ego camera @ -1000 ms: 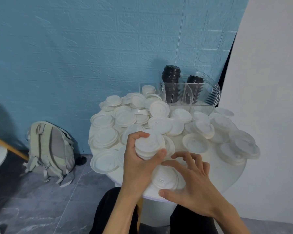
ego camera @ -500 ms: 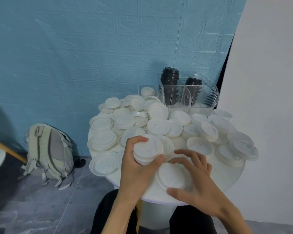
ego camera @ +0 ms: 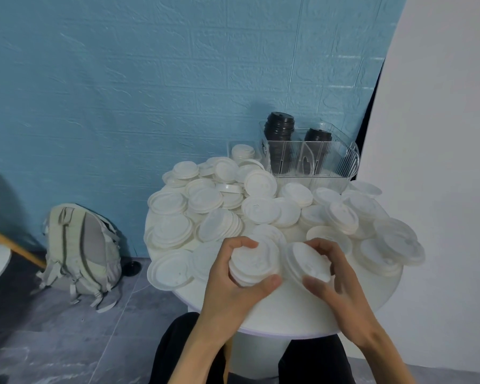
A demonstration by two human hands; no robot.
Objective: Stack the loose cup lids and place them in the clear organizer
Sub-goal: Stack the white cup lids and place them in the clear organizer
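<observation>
The left hand (ego camera: 230,275) grasps a short stack of white lids (ego camera: 254,261), fingers curled over its far edge and the thumb pressed along the near rim, holding it tilted just above the round white table (ego camera: 302,309). The right hand (ego camera: 341,284) grips a second lid stack (ego camera: 306,261) just beside the first, fingers hooked over the top and the thumb under the near side; this stack leans toward the left one, and the two look almost touching, though motion blur hides whether they meet. Loose white lids (ego camera: 205,200) cover most of the tabletop behind the hands in overlapping piles. At the table's far right edge, against the blue wall (ego camera: 122,79), stands the clear organizer (ego camera: 336,164), with two columns of black lids (ego camera: 279,126) upright in its compartments. A grey backpack (ego camera: 81,250) rests on the floor to the left.
</observation>
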